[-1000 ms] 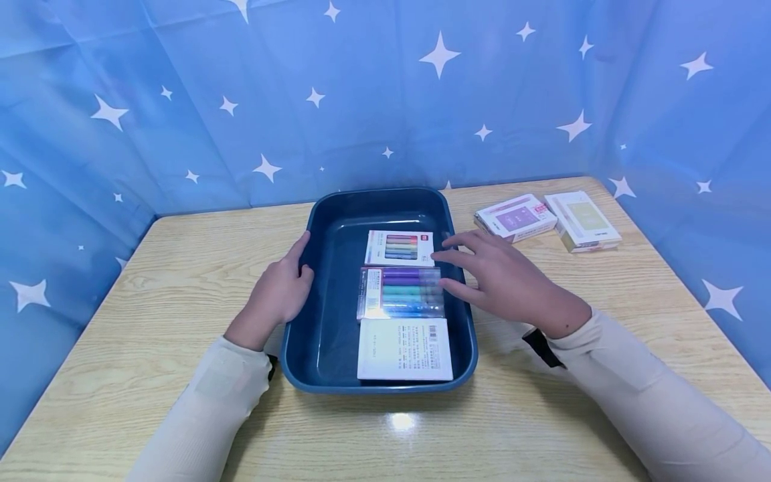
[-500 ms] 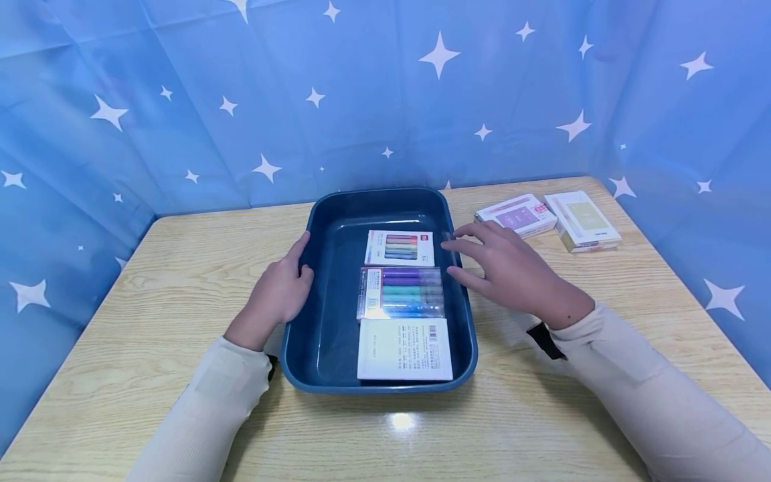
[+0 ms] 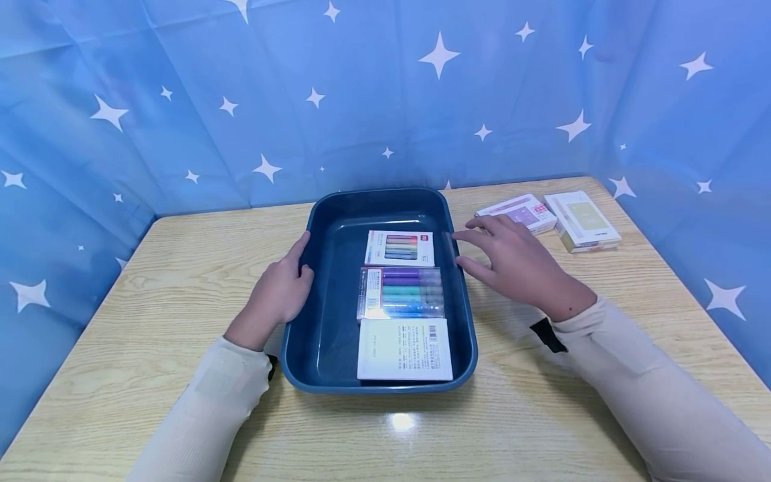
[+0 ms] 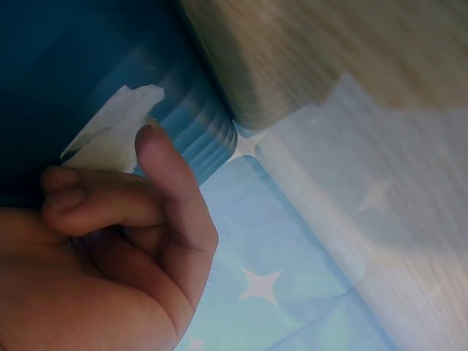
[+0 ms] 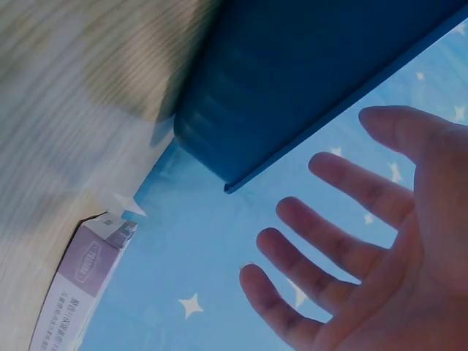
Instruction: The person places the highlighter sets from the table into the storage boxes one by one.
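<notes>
A dark blue plastic bin (image 3: 322,308) stands on the table. My left hand (image 3: 274,294) holds its left side, thumb and index finger at the rim; in the left wrist view, other fingers (image 4: 172,183) bend against the outer wall. My right hand (image 3: 515,258) hovers by the right rim, fingers spread and holding nothing. Along the bin's right side lie a white box with coloured sticks in its window (image 3: 400,248), a clear pack of purple, green and blue pens (image 3: 402,293) and a white box with printed text (image 3: 405,349).
Behind the right hand lie a white box with a purple panel (image 3: 524,213) and a white box with a yellow-green panel (image 3: 583,221). A blue star-patterned curtain (image 3: 361,87) hangs at the back and sides of the wooden table (image 3: 181,281).
My right hand has drawn back to the right, from over the bin's contents to its right rim. The left hand, the bin and the packs have stayed in place.
</notes>
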Tool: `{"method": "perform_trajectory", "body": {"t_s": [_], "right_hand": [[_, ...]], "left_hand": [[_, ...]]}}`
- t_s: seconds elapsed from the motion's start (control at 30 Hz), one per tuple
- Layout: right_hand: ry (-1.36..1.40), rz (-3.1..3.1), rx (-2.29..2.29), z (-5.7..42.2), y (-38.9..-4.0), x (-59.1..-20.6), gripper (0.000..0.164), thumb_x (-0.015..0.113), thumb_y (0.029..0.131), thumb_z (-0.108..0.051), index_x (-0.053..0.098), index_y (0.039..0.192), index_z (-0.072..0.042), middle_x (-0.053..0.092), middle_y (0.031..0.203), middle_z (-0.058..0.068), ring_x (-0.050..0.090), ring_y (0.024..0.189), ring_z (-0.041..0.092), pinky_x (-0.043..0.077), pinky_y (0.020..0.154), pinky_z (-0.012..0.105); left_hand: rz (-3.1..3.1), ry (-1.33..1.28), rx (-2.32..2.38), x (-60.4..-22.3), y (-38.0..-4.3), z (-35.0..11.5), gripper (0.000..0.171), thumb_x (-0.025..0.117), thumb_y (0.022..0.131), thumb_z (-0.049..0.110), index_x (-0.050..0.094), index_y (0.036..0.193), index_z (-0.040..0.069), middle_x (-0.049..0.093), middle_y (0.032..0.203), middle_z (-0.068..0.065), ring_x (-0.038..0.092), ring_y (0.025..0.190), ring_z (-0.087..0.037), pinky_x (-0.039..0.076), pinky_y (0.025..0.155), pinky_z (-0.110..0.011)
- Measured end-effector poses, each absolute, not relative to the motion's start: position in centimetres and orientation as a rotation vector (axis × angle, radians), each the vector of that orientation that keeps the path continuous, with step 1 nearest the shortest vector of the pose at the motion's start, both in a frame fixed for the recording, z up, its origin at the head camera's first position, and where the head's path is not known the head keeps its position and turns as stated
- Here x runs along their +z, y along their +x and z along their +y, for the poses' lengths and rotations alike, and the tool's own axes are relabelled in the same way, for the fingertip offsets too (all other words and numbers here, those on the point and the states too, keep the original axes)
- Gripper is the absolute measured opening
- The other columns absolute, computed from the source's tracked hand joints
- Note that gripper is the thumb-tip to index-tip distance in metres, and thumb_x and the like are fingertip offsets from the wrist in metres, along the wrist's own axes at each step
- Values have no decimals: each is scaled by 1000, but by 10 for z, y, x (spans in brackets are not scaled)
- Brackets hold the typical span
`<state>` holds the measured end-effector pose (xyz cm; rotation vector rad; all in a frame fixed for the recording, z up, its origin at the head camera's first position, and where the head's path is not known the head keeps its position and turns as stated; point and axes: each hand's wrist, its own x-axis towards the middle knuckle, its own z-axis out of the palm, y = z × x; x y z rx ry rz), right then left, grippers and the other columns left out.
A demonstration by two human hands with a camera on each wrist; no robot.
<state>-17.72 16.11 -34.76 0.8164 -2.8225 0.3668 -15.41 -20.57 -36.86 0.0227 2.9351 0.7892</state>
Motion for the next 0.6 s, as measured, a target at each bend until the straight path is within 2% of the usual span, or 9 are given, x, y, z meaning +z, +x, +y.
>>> {"method": "perform_trajectory", "body": {"t_s": [0.6], "right_hand": [[722,-2836,347,174,-190,-352,42,64,96,-29,64,133,-9,57,137,20,51,125,40,42,102,61]], "left_hand": [[2917,10,802,-368,-154,-206,63,33,104,24,9,163,25,47,55,-4,51,45,-22,44,48,-34]]}}
